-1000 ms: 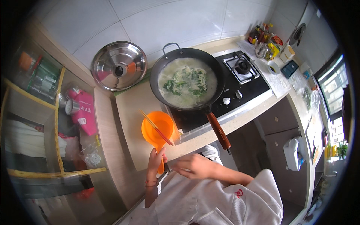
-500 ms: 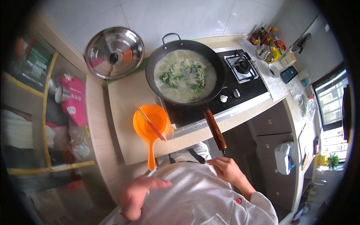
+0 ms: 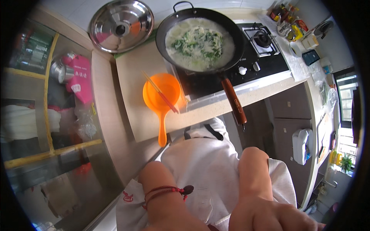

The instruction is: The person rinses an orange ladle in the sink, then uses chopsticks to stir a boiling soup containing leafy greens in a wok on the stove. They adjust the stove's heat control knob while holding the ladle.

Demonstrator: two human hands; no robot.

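Note:
Both my forearms are folded up close, and the hands reach the bottom rim of the head view. My left hand (image 3: 169,223) is mostly cut off below a wrist with a dark red bead bracelet (image 3: 169,189); its fingers are hidden. Of my right hand (image 3: 269,216) the back and knuckles show, but the fingertips run out of view. No held thing is visible at either. Beyond them, an orange long-handled ladle (image 3: 151,97) lies on the counter with chopsticks (image 3: 162,93) across it. A black wok (image 3: 238,42) holds steaming pale broth with leafy greens (image 3: 200,43).
The wok's wooden handle (image 3: 233,101) juts out over the counter edge. A steel lid (image 3: 135,32) leans against the wall at the far left. Beside the wok is a second burner (image 3: 263,38); bottles (image 3: 283,13) crowd the back right corner. A glass-fronted cabinet stands left.
Both hands have come up from in front of my waist to close by the bottom rim. The view has tilted, so counter, wok and ladle sit higher in it.

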